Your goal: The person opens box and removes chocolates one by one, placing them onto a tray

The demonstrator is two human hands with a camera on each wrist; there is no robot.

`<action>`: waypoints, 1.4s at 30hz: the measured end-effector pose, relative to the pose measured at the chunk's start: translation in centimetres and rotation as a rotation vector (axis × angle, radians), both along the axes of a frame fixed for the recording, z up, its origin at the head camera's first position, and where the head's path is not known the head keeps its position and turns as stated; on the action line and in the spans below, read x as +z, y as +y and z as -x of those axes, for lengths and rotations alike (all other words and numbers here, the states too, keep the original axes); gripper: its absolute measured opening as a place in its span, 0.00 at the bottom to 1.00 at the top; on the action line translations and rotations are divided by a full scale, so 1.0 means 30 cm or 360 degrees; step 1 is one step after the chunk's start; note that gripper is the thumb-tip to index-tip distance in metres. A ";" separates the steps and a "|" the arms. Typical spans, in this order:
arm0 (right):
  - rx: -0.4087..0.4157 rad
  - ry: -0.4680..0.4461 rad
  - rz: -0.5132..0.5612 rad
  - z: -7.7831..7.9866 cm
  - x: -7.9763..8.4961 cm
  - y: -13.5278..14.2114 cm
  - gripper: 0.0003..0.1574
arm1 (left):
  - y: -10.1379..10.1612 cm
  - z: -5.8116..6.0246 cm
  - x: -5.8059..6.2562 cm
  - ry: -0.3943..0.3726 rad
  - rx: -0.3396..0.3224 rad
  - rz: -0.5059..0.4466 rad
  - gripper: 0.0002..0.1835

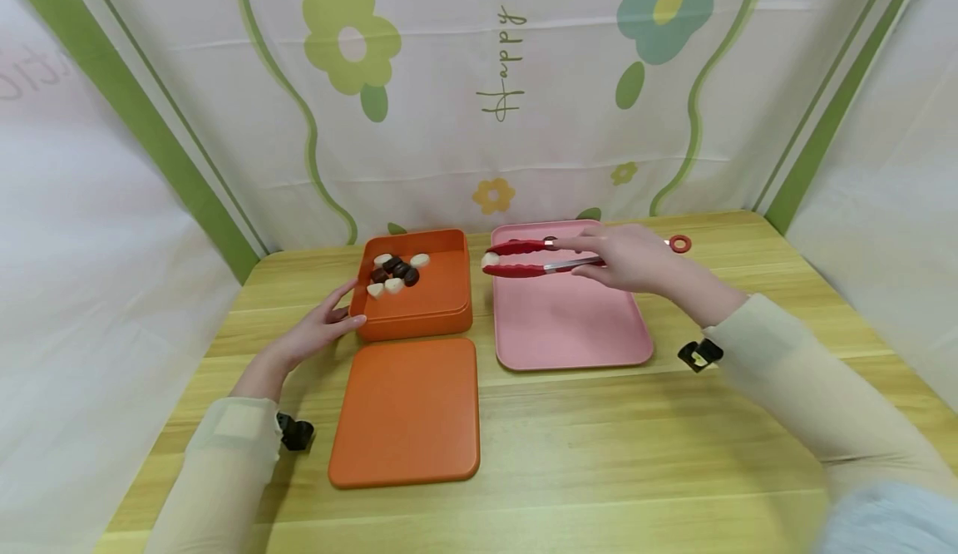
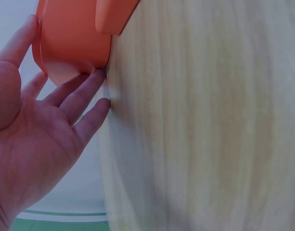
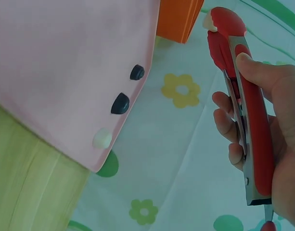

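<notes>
My right hand point(image 1: 636, 259) grips red-and-steel tongs point(image 1: 516, 271) above the pink tray. Their tips pinch a small white chocolate-like piece point(image 1: 490, 260), near the tray's left edge. In the right wrist view the thumb lies along the red handle of the tongs point(image 3: 255, 125). My left hand point(image 1: 314, 333) touches the left side of an orange box point(image 1: 419, 325), its fingers fairly straight against the wall point(image 2: 72, 38). Inside the box, several dark pieces point(image 1: 400, 269) and white pieces point(image 1: 394, 285) lie together toward the left.
An orange lid point(image 1: 407, 413) lies flat in front of the box. On the pink tray point(image 1: 569, 329), two dark pieces point(image 3: 120, 103) and a white piece point(image 3: 102, 138) sit along one edge in the right wrist view. A flowered curtain point(image 1: 434, 121) hangs behind the wooden table point(image 1: 599, 454).
</notes>
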State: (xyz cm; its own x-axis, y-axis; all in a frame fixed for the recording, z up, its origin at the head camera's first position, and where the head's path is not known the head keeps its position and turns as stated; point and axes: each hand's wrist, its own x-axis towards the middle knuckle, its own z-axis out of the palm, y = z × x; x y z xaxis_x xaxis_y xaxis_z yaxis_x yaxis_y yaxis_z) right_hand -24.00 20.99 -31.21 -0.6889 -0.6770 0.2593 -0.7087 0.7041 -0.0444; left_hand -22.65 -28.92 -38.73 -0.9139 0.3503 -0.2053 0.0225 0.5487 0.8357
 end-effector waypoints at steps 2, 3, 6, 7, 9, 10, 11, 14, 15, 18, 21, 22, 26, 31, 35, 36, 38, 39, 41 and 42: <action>-0.0025 0.0008 -0.0010 -0.011 -0.002 0.021 0.30 | 0.001 0.000 0.001 0.0000 -0.0001 0.0000 0.44; -0.0034 0.0009 -0.0013 -0.016 -0.004 0.031 0.31 | 0.001 -0.001 0.001 -0.0002 -0.0001 0.0000 0.44; -0.0072 -0.0015 -0.0026 -0.025 -0.011 0.058 0.32 | 0.001 -0.001 0.002 -0.0006 0.0001 -0.0003 0.44; -0.0086 -0.0024 -0.0028 -0.027 -0.014 0.065 0.32 | 0.001 -0.001 0.002 -0.0008 0.0001 -0.0004 0.44; -0.0097 -0.0037 -0.0032 -0.028 -0.022 0.078 0.31 | 0.001 0.000 0.002 -0.0009 0.0001 -0.0003 0.44; -0.0104 -0.0041 -0.0035 -0.027 -0.027 0.083 0.31 | 0.001 0.000 0.002 -0.0010 0.0002 -0.0004 0.44; -0.0103 -0.0042 -0.0037 -0.027 -0.033 0.088 0.31 | 0.002 0.001 0.001 -0.0011 0.0002 -0.0008 0.44; -0.0119 -0.0040 -0.0051 -0.025 -0.050 0.099 0.31 | 0.002 0.001 -0.001 -0.0011 -0.0004 -0.0004 0.44; -0.0126 -0.0040 -0.0055 -0.024 -0.057 0.101 0.31 | 0.001 0.000 -0.001 -0.0013 -0.0004 -0.0006 0.44; -0.0146 -0.0046 -0.0059 -0.020 -0.075 0.105 0.30 | 0.002 0.000 -0.002 -0.0015 -0.0009 -0.0005 0.44; -0.0144 -0.0044 -0.0057 -0.012 -0.092 0.107 0.30 | 0.001 0.001 -0.002 -0.0016 -0.0009 -0.0007 0.44; -0.0144 -0.0042 -0.0056 -0.008 -0.098 0.108 0.30 | 0.002 0.001 -0.002 -0.0016 -0.0008 -0.0005 0.44; -0.0165 -0.0066 -0.0067 0.011 -0.118 0.109 0.29 | 0.000 0.002 0.000 -0.0023 0.0000 -0.0003 0.44; -0.0234 -0.0177 -0.0086 0.044 -0.129 0.104 0.30 | -0.001 0.006 0.000 -0.0016 0.0000 -0.0003 0.44; -0.0253 -0.0233 -0.0096 0.072 -0.127 0.092 0.30 | -0.002 0.007 -0.001 -0.0012 -0.0005 -0.0013 0.44; -0.0248 -0.0238 -0.0103 0.079 -0.127 0.089 0.29 | -0.003 0.007 -0.002 -0.0015 -0.0004 -0.0016 0.44; -0.0243 -0.0235 -0.0119 0.089 -0.126 0.083 0.29 | -0.004 0.007 -0.002 -0.0019 -0.0007 -0.0019 0.44; -0.0236 -0.0233 -0.0129 0.094 -0.126 0.081 0.29 | -0.004 0.007 -0.003 -0.0021 -0.0008 -0.0022 0.44; -0.0216 -0.0235 -0.0136 0.099 -0.125 0.077 0.29 | -0.004 0.007 -0.004 -0.0023 -0.0013 -0.0031 0.44; -0.0217 -0.0230 -0.0143 0.101 -0.127 0.075 0.29 | -0.004 0.007 -0.005 -0.0023 -0.0012 -0.0035 0.44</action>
State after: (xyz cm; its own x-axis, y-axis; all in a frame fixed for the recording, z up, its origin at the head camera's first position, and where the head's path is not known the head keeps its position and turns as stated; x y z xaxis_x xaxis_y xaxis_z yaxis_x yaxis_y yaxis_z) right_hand -27.01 23.22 -35.01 -0.8012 -0.5909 0.0939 -0.5975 0.7987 -0.0717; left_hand -22.87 -29.05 -38.86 -0.9082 0.3615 -0.2106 0.0144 0.5301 0.8478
